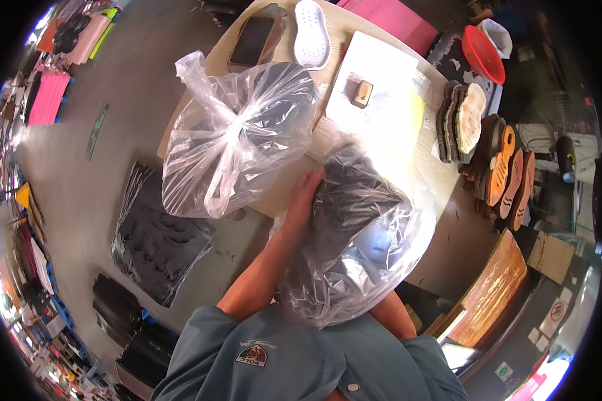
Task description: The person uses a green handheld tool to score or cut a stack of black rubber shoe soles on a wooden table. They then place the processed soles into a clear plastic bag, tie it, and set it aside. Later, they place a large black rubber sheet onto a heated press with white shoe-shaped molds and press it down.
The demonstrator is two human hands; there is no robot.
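Observation:
In front of my chest is a large clear plastic bag [394,267] with dark, flat-looking pieces [354,194] inside; glare hides their exact kind. My left hand [306,190] grips the bag's left side, its fingers partly covered by the plastic. From the lower right my right forearm [391,314] runs behind the bag, which hides that hand and its fingers. A second clear plastic bag [241,144], knotted at its middle, sits on the table to the left with dark contents showing through.
On the table [281,190] lie a phone [253,40], a white shoe-sole piece [312,33], papers [374,60] and a small block [362,93]. Stacked soles [502,167] and a red basin [483,55] stand right. A dark plastic-wrapped bundle [160,234] lies on the floor left.

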